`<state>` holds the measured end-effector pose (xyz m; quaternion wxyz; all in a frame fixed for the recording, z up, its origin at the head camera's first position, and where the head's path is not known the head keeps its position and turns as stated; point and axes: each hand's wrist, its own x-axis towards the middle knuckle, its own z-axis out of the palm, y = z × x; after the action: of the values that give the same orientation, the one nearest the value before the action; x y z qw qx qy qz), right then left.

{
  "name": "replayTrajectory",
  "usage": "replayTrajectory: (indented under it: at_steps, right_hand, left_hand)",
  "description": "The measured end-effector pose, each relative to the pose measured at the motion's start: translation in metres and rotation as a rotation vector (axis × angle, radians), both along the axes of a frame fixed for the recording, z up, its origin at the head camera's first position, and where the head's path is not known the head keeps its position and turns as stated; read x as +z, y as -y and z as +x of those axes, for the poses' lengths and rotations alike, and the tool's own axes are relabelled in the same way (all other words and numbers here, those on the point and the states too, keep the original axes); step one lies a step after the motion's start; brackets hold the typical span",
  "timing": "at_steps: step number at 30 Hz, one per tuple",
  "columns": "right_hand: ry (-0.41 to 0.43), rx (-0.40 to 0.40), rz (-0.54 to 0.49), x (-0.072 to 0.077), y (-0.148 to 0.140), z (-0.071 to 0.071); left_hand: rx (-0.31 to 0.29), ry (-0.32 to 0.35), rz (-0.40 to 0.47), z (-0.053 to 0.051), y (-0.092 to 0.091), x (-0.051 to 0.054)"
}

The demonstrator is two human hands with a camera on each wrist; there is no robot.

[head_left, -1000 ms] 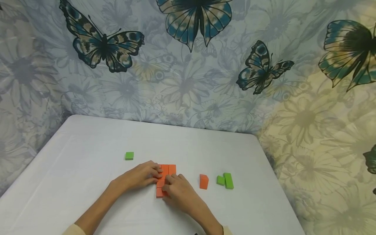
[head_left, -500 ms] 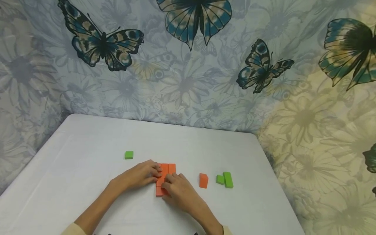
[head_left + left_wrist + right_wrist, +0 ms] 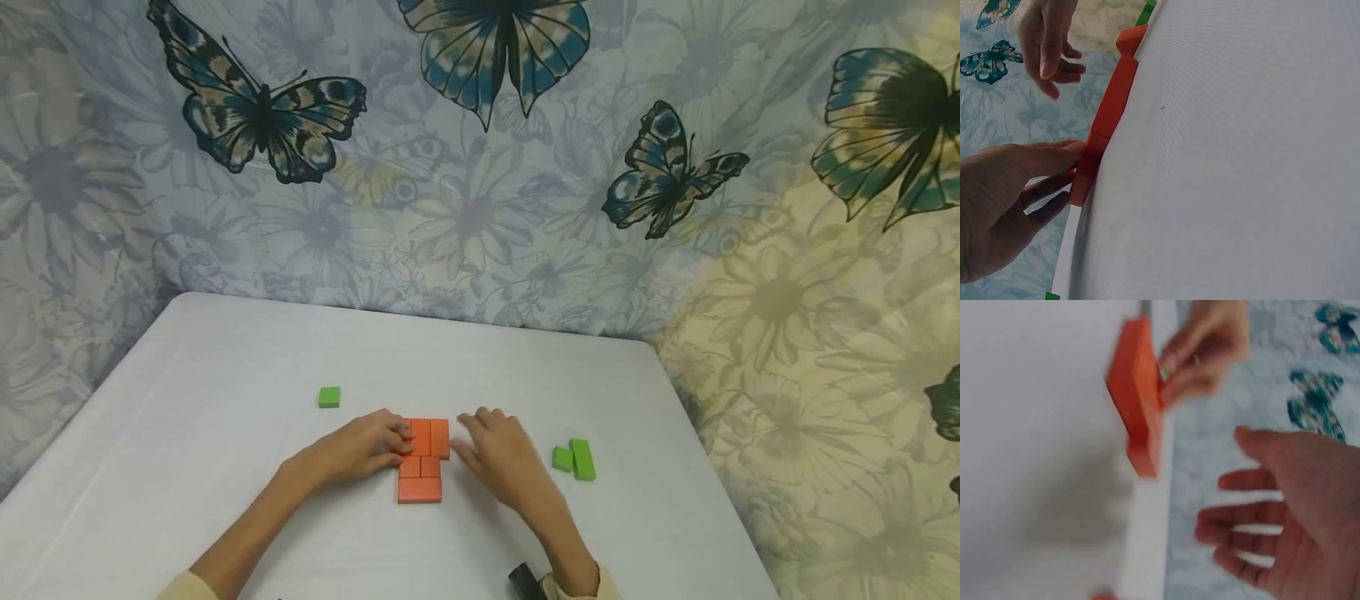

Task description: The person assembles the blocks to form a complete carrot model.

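Note:
Several orange blocks (image 3: 420, 490) lie pressed together in a flat group on the white table. My left hand (image 3: 367, 446) rests at the group's left side, thumb and fingertips touching its edge and partly covering it. To the right of the group, my right hand (image 3: 502, 458) is raised with its fingers spread and nothing in them. A loose orange block (image 3: 1132, 40) stands apart beyond the group in the left wrist view; the right hand hides it in the head view.
Two green blocks (image 3: 582, 460) lie close together at the right. A single green block (image 3: 329, 397) is farther back on the left. The table's far edge (image 3: 420, 315) meets a butterfly-patterned cloth. A black object (image 3: 525, 581) is at the right wrist.
My right hand has come off the orange group and moved right and away from me, now covering the loose orange block in the head view. My left hand has stayed in place.

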<state>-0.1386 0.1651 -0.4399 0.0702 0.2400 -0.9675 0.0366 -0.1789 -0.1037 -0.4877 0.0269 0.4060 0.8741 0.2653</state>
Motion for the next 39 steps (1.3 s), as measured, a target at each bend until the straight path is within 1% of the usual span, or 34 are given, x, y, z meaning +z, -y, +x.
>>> replayTrajectory:
  at_steps: [2, 3, 4, 6, 10, 13, 15, 21, 23, 24, 26, 30, 31, 34, 39]
  right_hand:
    - [0.024, -0.132, 0.038, 0.003, -0.015, -0.004]
    - [0.037, -0.185, 0.068, 0.004, -0.022, -0.005]
    - [0.053, -0.225, 0.092, 0.004, -0.029, -0.006]
    - [0.070, -0.263, 0.126, 0.001, -0.040, -0.005]
    - [0.017, -0.219, 0.142, -0.006, -0.051, 0.001]
    - [-0.031, -0.156, 0.129, -0.010, -0.052, 0.004]
    - [-0.040, -0.129, 0.113, -0.011, -0.051, 0.003]
    - [-0.172, -0.034, 0.064, -0.016, -0.051, -0.005]
    - [-0.185, -0.005, 0.054, -0.017, -0.051, -0.006]
    - [-0.173, 0.009, 0.050, -0.017, -0.052, -0.006]
    - [-0.113, 0.013, 0.036, -0.017, -0.053, -0.005]
    - [0.051, -0.023, -0.015, -0.011, -0.057, -0.007]
    - [0.079, -0.037, -0.028, -0.010, -0.059, -0.007]
    - [0.128, -0.074, -0.057, -0.005, -0.064, -0.007]
    - [0.167, -0.094, -0.072, -0.001, -0.070, -0.004]
  left_hand:
    - [-0.003, -0.005, 0.002, -0.001, 0.000, 0.000]
    - [-0.004, -0.003, 0.003, -0.001, 0.000, 0.000]
    - [-0.006, -0.003, 0.004, -0.001, 0.000, 0.000]
    - [-0.011, -0.005, 0.007, -0.001, 0.000, 0.001]
    - [-0.013, -0.009, 0.008, 0.000, 0.000, 0.001]
    - [-0.010, -0.007, 0.009, 0.001, 0.000, 0.001]
    - [-0.008, -0.001, 0.009, 0.001, 0.000, 0.001]
    - [-0.005, -0.003, 0.009, 0.001, 0.000, 0.000]
    - [-0.001, -0.001, 0.009, 0.001, 0.000, 0.000]
    - [0.000, 0.001, 0.007, 0.001, 0.000, 0.000]
    - [-0.007, -0.006, 0.010, 0.000, -0.001, 0.000]
    - [-0.003, -0.002, 0.005, 0.000, -0.002, 0.001]
    - [-0.004, -0.003, 0.004, 0.000, -0.002, 0.001]
    - [-0.001, 0.001, 0.002, -0.001, -0.001, 0.001]
    - [-0.009, -0.002, 0.006, -0.001, -0.001, 0.002]
